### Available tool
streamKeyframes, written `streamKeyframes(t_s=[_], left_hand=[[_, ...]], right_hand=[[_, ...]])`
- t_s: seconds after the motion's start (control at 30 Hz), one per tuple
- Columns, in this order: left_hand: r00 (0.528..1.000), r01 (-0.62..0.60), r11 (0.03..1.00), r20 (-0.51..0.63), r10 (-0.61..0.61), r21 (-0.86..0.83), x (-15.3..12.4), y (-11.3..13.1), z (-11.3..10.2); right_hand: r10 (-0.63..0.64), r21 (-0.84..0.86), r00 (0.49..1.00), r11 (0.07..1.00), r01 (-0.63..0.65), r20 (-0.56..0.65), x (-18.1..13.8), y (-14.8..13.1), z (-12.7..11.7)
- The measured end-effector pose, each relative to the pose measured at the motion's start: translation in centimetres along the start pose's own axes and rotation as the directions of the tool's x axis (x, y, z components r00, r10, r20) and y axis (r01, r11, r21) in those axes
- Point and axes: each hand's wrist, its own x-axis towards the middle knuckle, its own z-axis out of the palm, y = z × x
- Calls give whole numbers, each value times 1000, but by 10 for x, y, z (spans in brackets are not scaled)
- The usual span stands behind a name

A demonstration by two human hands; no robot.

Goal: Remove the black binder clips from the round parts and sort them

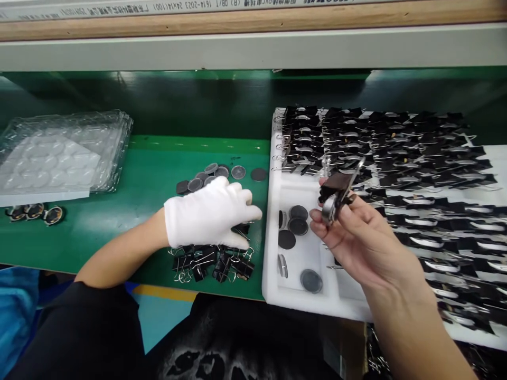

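My left hand (214,214), in a white glove, hovers palm down over the green mat with thumb and fingers apart. Between thumb and fingers a dark clip shows in part; I see no grip on it. Just below lies a cluster of black binder clips (202,264) with wire handles. Beyond the fingers are several grey round discs (211,170). My bare right hand (356,232) is raised above the white foam tray (271,264), its fingers closed on a black binder clip (336,184). A round silvery part (328,210) sits at the clip's jaws, partly hidden by fingers.
Rows of binder clips (396,137) with round parts fill much of the tray. Loose discs (298,226) lie at its left side. Clear plastic trays (63,153) are stacked at the left, near several round parts (53,215). A grey ledge (237,50) crosses above.
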Motion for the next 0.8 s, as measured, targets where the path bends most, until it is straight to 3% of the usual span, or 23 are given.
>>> streamKeyframes(t_s=[0.17,0.23,0.3,0.4,0.47,0.5,0.57,0.67,0.73,0.8], left_hand=[[992,-88,990,97,77,112,4,6,13],[999,-48,997,21,47,62,6,3,9],[987,55,994,-145,-68,-89,7,2,4],[873,119,878,-373,-315,-464,8,9,-1],[804,82,778,-420,-421,-622,9,18,0],[793,69,754,-423,-439,-653,10,22,2],[797,50,765,-436,-418,-643,10,26,4],[849,10,843,-441,-292,-538,9,24,3],[891,-34,891,-418,-179,-453,8,19,2],[902,-44,924,-412,-126,-379,7,16,2]], right_hand=[[104,58,992,992,-108,76,-4,-1,5],[107,84,993,990,-111,59,-4,1,8],[84,87,995,992,-89,51,-4,6,10],[53,-6,995,999,-52,79,-5,16,13],[8,-93,994,996,2,111,-7,23,13],[-31,-133,992,990,47,123,-8,26,12],[-131,-203,982,966,157,134,-11,29,12],[-268,-321,952,898,302,146,-13,29,13],[-335,-377,930,850,367,150,-13,28,14],[-353,-382,925,842,381,142,-12,27,14]])
